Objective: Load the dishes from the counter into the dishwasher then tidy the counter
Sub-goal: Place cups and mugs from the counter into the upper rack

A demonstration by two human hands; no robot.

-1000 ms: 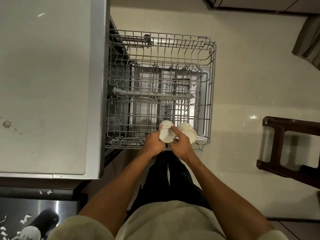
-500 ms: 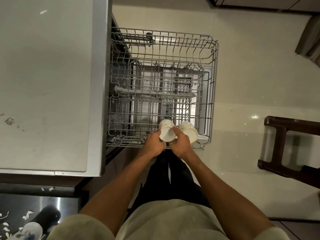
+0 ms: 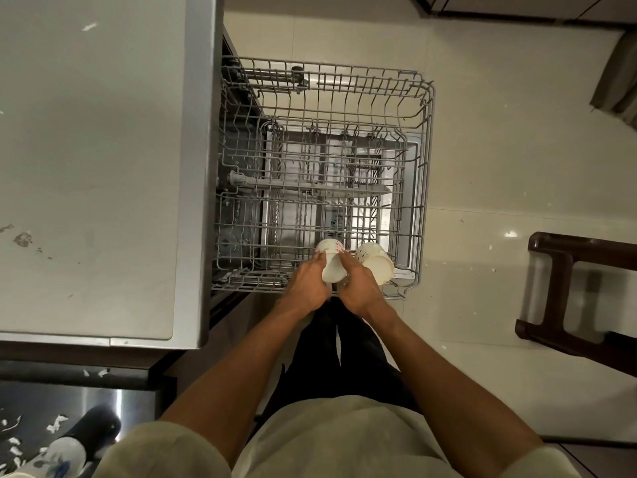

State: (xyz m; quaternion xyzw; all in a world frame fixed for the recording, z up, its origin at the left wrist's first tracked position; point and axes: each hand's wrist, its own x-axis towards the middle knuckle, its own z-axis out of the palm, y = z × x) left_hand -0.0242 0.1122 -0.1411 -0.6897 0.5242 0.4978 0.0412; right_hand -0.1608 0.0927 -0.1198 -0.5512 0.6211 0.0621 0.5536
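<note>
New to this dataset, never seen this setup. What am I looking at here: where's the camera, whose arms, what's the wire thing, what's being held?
There is no robot here. The camera is worn on a person's head and looks down, so the two bare arms coming up from the bottom are the wearer's own. The wire thing is a dishwasher rack, pulled out over the tiled floor beside a grey counter. At the rack's near edge the left hand and the right hand both hold one white cup with a red pattern. A second white cup lies tilted in the rack just to its right, with no hand gripping it. The rest of the rack looks empty. A dark wooden stool stands at the right.
</note>
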